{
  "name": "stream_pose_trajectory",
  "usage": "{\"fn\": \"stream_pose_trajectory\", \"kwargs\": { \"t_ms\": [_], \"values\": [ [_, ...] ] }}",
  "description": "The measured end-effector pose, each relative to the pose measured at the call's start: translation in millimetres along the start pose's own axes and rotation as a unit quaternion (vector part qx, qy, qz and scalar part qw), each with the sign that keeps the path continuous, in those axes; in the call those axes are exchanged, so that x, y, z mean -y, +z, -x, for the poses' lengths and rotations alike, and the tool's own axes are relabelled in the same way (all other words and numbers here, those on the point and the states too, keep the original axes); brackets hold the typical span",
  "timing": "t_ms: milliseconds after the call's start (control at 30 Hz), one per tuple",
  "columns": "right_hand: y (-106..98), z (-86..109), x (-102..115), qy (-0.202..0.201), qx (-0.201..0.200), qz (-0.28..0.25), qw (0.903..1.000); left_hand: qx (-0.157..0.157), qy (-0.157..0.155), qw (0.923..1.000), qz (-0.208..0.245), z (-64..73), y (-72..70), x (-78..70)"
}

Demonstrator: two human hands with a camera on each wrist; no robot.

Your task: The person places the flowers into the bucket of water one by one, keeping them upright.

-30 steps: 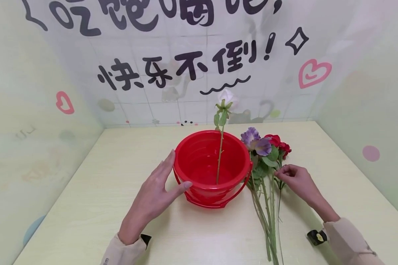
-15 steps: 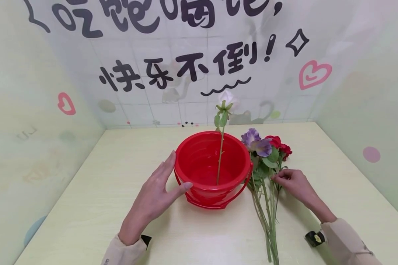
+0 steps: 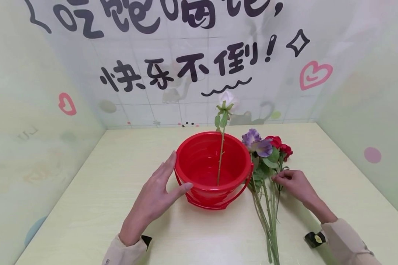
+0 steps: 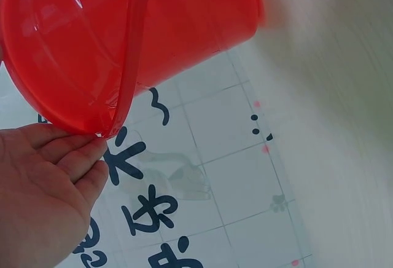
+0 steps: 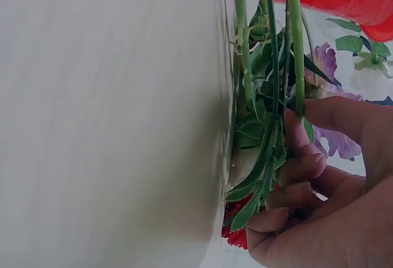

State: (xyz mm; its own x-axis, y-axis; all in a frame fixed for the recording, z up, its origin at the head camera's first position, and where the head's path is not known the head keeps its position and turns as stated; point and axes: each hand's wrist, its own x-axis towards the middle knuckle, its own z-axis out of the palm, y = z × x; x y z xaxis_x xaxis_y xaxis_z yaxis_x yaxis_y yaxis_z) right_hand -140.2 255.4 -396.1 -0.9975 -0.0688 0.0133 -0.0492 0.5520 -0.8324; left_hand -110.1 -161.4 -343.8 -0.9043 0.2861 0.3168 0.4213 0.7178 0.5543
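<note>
A red bucket (image 3: 199, 197) stands upright with a white rose (image 3: 226, 98) leaning in it, its stem reaching down inside. My left hand (image 3: 152, 198) lies against the bucket's left side, long fingers nearly straight and thumb at the front rim. In the left wrist view, the fingertips touch the bucket's rim beside its handle (image 4: 130, 65). To the right, my right hand (image 3: 295, 186) pinches a green flower stem (image 5: 297, 53) between thumb and index finger. That stem belongs to a bunch with purple flowers (image 3: 257, 142) and red flowers (image 3: 280, 145) lying on the table.
The pale wooden table (image 3: 126, 158) is walled at the back and both sides by printed sheets. Several long stems (image 3: 271, 228) run from the bunch towards the front edge. A black wrist device (image 3: 315, 239) sits by the right sleeve.
My right hand has moved slightly left and down with its fingers at the stems, and a thin stem has swung left towards the others. My left hand and the bucket stay put.
</note>
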Motion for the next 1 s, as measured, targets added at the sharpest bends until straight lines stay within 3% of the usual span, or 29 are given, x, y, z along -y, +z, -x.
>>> {"fn": "stream_pose_trajectory", "kwargs": {
  "t_ms": [567,1000],
  "values": [
    [-5,-0.2,2,0.024,-0.03,-0.028,0.9989,0.0,0.001,1.0,0.002,-0.2,-0.1,-0.3],
    [-13,1.5,9,0.029,-0.034,-0.101,0.9939,0.001,0.002,1.0,0.002,-0.7,0.2,0.3]
  ]
}}
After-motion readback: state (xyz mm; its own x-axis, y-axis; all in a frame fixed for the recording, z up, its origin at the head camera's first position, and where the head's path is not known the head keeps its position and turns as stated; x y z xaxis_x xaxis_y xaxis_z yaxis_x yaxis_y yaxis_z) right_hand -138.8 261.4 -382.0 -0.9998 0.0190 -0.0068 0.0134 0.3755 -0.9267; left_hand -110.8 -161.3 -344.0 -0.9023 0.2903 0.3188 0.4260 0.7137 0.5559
